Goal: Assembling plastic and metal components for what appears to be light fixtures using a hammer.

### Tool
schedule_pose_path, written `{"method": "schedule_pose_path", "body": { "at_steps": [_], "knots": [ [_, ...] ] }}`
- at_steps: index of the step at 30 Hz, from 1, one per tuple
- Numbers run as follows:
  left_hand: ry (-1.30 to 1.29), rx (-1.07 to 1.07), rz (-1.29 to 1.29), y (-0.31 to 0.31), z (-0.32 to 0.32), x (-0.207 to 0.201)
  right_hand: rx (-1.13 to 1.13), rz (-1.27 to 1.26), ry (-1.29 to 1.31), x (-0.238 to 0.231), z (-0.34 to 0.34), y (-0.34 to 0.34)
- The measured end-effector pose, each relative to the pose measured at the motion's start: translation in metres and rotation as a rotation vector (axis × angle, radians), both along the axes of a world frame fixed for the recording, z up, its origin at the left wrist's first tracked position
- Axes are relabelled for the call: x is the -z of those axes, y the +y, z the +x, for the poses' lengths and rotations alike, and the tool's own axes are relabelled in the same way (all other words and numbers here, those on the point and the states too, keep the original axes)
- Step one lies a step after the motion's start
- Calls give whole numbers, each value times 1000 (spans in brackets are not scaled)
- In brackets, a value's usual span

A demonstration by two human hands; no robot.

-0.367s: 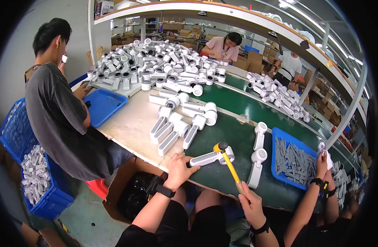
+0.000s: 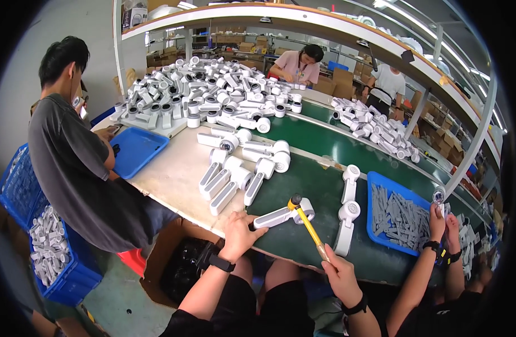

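Observation:
On the green mat near the table's front edge lies a white handheld fan (image 2: pixel 274 218) with a grey strip along its handle. My left hand (image 2: pixel 239 236) is closed round the handle's end, fingers and thumb gripping it. A hammer (image 2: pixel 308 226) with a yellow shaft and dark head is in my right hand (image 2: pixel 343 279), gripped low on its shaft. The hammer's head is over the fan near its round end; whether they touch, I cannot tell. Two similar fans (image 2: pixel 348 211) lie end to end to the right, and a group of others (image 2: pixel 227 180) lies beyond my left hand.
A blue tray (image 2: pixel 372 224) of grey strips stands at right, beside a co-worker's hands (image 2: pixel 438 224). Another blue tray (image 2: pixel 140 147) is at left near a standing person (image 2: pixel 72 163). Fans are heaped (image 2: pixel 196 90) behind. Below the table edge sits a cardboard box (image 2: pixel 154 269).
The whole view has shifted slightly. My hands keep their grips, and the hammer stays over the fan. The standing person's raised hand is lower, and the right co-worker's hands have moved a little.

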State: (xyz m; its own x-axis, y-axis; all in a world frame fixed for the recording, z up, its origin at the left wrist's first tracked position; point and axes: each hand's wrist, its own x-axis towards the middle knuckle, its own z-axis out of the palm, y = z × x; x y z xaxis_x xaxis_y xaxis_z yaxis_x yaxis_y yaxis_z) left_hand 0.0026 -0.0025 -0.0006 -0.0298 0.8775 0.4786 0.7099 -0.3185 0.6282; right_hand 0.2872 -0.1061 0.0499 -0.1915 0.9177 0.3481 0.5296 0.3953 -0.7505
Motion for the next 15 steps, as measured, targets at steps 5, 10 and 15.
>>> {"method": "schedule_pose_path", "body": {
  "at_steps": [5, 10, 15],
  "knots": [
    [-10, 23, 67, 4, 0, 0, 7, 46, 9, 6, 1, -2],
    [-66, 125, 120, -2, -3, 2, -8, -104, 78, 8, 6, -8],
    [-801, 371, -419, -20, -10, -14, 77, -247, 290, -2, 4, -29]
  ]
}}
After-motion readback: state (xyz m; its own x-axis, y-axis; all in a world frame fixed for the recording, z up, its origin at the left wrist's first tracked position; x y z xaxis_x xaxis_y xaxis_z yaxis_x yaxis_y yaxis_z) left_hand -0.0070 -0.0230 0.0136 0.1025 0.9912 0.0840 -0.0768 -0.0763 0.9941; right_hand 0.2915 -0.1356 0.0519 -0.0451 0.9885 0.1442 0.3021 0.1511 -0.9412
